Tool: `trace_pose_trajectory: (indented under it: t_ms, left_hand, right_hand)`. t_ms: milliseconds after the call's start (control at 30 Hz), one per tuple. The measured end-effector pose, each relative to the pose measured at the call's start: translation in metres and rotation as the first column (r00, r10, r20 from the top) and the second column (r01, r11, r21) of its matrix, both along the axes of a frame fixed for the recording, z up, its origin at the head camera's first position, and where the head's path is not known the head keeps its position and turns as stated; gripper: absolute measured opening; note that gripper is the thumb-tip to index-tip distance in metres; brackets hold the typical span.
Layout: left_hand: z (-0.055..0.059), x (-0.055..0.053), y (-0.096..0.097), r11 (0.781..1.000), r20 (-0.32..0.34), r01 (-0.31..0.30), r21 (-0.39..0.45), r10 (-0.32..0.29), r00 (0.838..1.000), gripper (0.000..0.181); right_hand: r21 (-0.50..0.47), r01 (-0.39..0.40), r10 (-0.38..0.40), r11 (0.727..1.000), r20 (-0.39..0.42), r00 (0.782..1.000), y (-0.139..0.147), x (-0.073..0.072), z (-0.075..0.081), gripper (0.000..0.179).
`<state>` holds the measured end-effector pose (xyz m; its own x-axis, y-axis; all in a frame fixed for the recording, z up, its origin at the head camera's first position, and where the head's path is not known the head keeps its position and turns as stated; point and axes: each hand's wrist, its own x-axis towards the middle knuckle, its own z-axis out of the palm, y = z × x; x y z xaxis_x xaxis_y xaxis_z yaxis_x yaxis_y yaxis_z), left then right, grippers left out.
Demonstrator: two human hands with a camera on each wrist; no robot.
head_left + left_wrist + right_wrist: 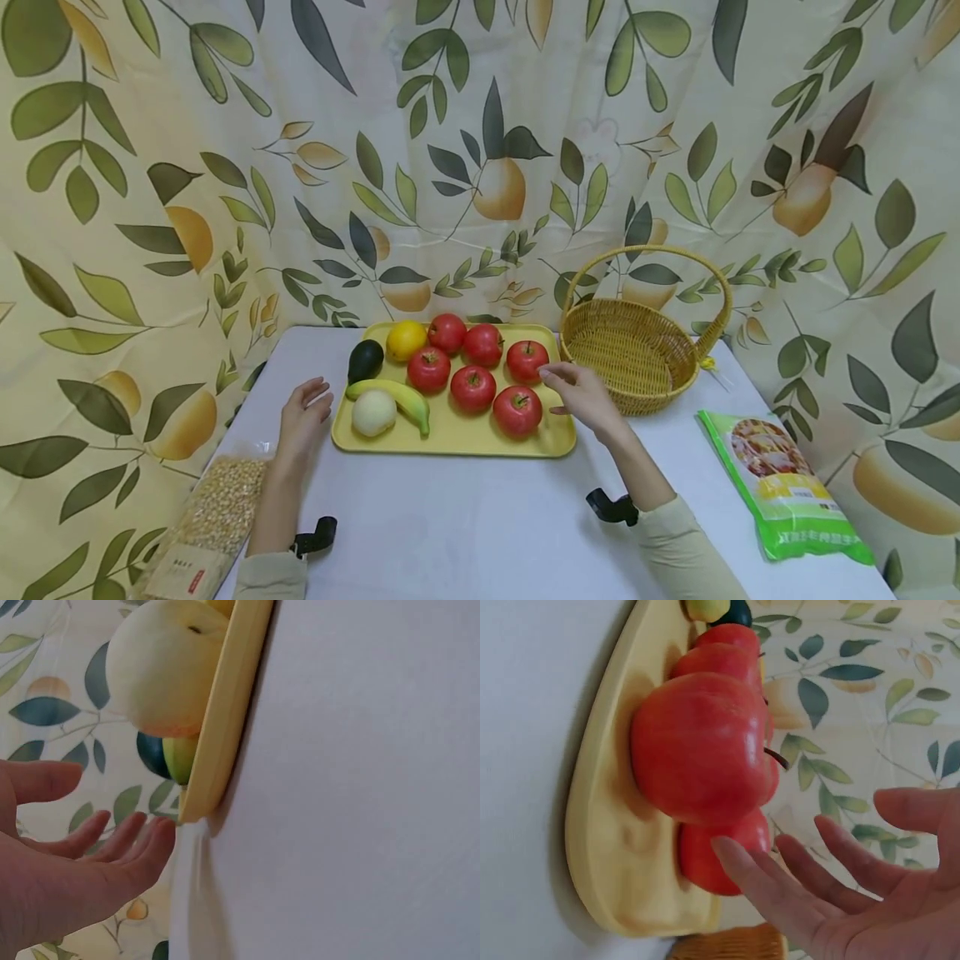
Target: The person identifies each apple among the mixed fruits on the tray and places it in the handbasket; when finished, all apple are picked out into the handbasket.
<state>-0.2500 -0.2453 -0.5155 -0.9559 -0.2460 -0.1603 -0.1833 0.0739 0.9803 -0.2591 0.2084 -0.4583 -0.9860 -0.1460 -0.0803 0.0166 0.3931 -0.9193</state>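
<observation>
A yellow tray [450,444] holds several red apples [517,412], a lemon [407,341], an avocado [366,361], a banana [405,402] and a pale round fruit [373,413]. Just off the tray's left edge is my left hand [303,417], fingers loosely bent and holding nothing; the left wrist view shows the pale fruit [165,667] beyond it. Over the tray's right side hovers my right hand [585,396], its fingers spread beside the nearest apples. In the right wrist view, a fingertip overlaps the lower apple [712,859]; whether it touches, I cannot tell.
Behind my right hand, a wicker basket [630,350] with a tall handle stands at the back right. A green food bag [787,487] lies on the right. On the left is a clear bag of corn kernels [217,508]. A patterned curtain [495,267] hangs behind the table.
</observation>
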Motion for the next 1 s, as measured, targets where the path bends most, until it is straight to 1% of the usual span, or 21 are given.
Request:
trace_pose_trajectory:
  t_ms: [100, 200, 367, 533, 633, 700, 800, 900, 1000]
  left_hand:
    - [-0.003, -0.001, 0.004, 0.999, 0.017, -0.003, 0.05, 0.002, 1.0, 0.057]
    - [-0.006, 0.0, 0.007, 0.997, 0.032, -0.004, 0.073, 0.002, 0.999, 0.058]
    - [-0.009, 0.001, 0.006, 0.996, 0.042, -0.011, 0.089, 0.008, 0.999, 0.06]
    - [-0.015, 0.0, 0.004, 0.994, 0.035, 0.018, 0.108, -0.022, 0.999, 0.06]
    - [-0.02, -0.001, 0.004, 0.99, 0.053, 0.028, 0.14, -0.035, 0.998, 0.06]
    - [-0.022, -0.001, 0.004, 0.985, 0.068, 0.027, 0.168, -0.039, 0.997, 0.064]
    - [-0.025, -0.001, 0.005, 0.983, 0.083, 0.02, 0.182, -0.036, 0.996, 0.074]
    - [-0.025, -0.002, 0.006, 0.984, 0.079, 0.015, 0.176, -0.03, 0.996, 0.083]
    - [-0.026, -0.003, 0.006, 0.985, 0.075, 0.017, 0.169, -0.03, 0.997, 0.086]
  right_hand:
    - [-0.077, -0.007, 0.011, 0.997, 0.052, 0.999, -0.001, -0.003, -0.007, 0.045]
    - [-0.112, -0.013, 0.023, 0.994, 0.091, 0.996, -0.004, -0.005, -0.014, 0.045]
    - [-0.104, -0.002, 0.014, 0.995, 0.12, 0.993, -0.007, -0.008, -0.023, 0.042]
    - [-0.092, 0.004, 0.008, 0.996, 0.127, 0.992, -0.011, -0.011, -0.03, 0.038]
    - [-0.101, -0.003, 0.018, 0.995, 0.151, 0.988, -0.01, -0.01, -0.036, 0.037]
    - [-0.116, -0.001, 0.021, 0.993, 0.167, 0.986, -0.009, -0.009, -0.041, 0.038]
    - [-0.144, -0.003, 0.029, 0.99, 0.183, 0.983, -0.007, -0.009, -0.045, 0.04]
    - [-0.155, -0.009, 0.037, 0.988, 0.181, 0.983, -0.006, -0.011, -0.046, 0.043]
    - [-0.162, -0.011, 0.042, 0.987, 0.189, 0.981, -0.007, -0.012, -0.046, 0.044]
